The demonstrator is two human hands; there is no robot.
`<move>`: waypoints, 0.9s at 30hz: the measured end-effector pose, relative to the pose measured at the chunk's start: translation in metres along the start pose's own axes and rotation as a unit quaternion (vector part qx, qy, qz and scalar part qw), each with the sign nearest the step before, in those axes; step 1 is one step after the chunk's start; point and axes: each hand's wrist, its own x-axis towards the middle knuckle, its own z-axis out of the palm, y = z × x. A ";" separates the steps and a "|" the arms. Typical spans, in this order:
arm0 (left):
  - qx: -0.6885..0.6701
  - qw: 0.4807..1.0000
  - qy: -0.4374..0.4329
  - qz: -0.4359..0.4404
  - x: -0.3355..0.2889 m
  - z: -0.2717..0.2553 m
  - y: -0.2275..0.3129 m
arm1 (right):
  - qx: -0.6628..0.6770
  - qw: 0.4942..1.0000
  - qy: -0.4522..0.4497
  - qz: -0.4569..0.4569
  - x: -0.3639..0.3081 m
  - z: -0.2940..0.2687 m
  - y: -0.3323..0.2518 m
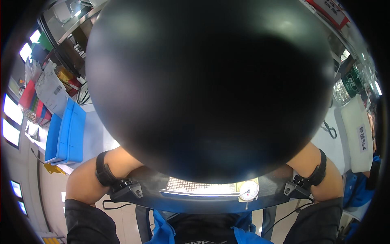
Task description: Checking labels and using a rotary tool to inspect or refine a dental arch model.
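Note:
A large dark, rounded object (203, 93) fills the middle of the head view, very close and blurred. Both of my hands are hidden behind it, so what they hold or touch does not show. My left forearm (87, 179) and my right forearm (325, 179) reach in from the lower corners, each wearing a black strap with a small device. Below the dark object, a round white dial gauge (248, 190) lies at the near edge of the dark work surface (154, 183). Beside it are a light gridded piece (199, 185) and a thin metal rod (195, 193).
Blue plastic bins (67, 134) stand at the left, with papers and packages behind them. On the right are a white container (357, 138) with a label, a green-labelled roll (350, 83) and a dark cable loop (331, 131). Cables hang from both wrist devices.

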 end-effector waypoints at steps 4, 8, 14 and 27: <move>0.141 0.987 0.029 0.072 0.019 0.019 -0.001 | 0.043 0.996 0.053 0.060 0.004 0.031 0.003; 0.230 0.962 0.107 0.102 0.011 0.025 0.004 | 0.123 0.980 0.013 0.154 0.007 0.010 0.001; -0.140 0.955 -0.083 -0.249 0.000 -0.023 -0.037 | 0.159 0.956 -0.010 0.248 0.005 0.020 0.003; 0.454 0.890 -0.023 -0.021 0.026 0.018 0.030 | 0.035 0.990 0.074 0.116 0.008 0.008 -0.001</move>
